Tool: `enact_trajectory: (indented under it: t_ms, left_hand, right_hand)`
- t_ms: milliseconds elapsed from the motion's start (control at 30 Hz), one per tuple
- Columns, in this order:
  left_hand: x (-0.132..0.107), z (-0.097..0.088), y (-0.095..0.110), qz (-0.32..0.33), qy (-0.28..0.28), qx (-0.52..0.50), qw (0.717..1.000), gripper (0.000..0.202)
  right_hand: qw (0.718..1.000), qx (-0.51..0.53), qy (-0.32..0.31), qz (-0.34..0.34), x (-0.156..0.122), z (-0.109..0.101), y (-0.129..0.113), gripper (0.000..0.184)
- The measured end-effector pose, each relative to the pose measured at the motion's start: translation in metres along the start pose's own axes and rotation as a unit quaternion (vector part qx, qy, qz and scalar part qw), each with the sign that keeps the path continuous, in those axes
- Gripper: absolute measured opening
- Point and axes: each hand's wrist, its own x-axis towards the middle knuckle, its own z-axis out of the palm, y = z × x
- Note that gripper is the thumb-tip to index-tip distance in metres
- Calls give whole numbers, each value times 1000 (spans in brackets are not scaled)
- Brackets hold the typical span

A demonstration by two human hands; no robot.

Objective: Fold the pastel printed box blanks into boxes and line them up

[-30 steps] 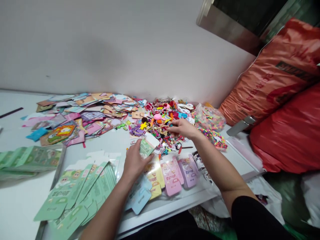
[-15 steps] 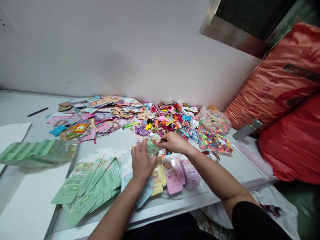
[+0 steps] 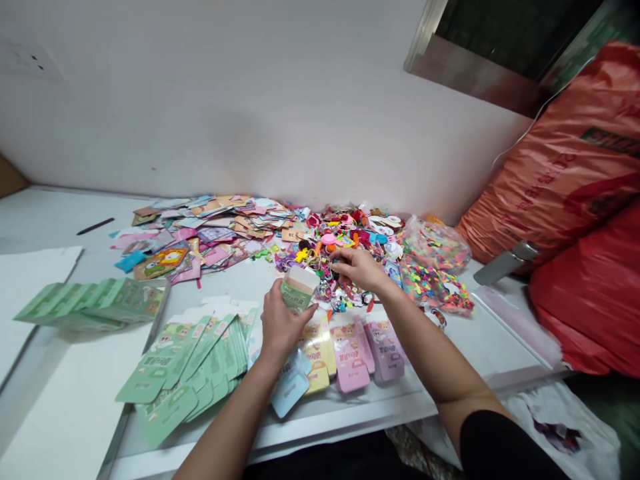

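While left hand (image 3: 285, 328) pinches green card packet (image 3: 298, 288), right hand (image 3: 359, 269) bunches over trinket heap (image 3: 345, 240); careless brush could spill trinkets onto pink packets (image 3: 350, 357) below it

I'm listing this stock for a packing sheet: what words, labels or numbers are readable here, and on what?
Orange plastic sack: red print and a dark label, too blurred to read.
Green-and-white card in the left hand: too small to read.
Green card packaging: too small to read.
Pink card packaging: too small to read.
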Motion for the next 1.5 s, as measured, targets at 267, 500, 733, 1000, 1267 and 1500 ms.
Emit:
enact_trajectory:
  t_ms: [267,500,733,1000,1267,1500]
  left_hand:
    - [4,4,-6,68,34,-9,997,85]
    - [36,-16,-39,-57,-107,-200,972,51]
    - [46,-16,-60,-188,-124,-290,930,64]
    - [48,-6,-61,-208,-112,-244,941,44]
    - [56,4,-64,-144,-86,-218,961,42]
    - [56,3,-74,-95,-75,-142,982,29]
  right_hand:
    - [972,209,-104,-23,-14,52,7,46]
    - [955,281,-97,-23,11,87,29,25]
    - [967,220,-126,-8,32,112,40,26]
    - [944,285,-168,9,38,122,61,26]
    - [899,395,-164,98,39,123,64,32]
    - [863,431,-184,187,39,123,57,28]
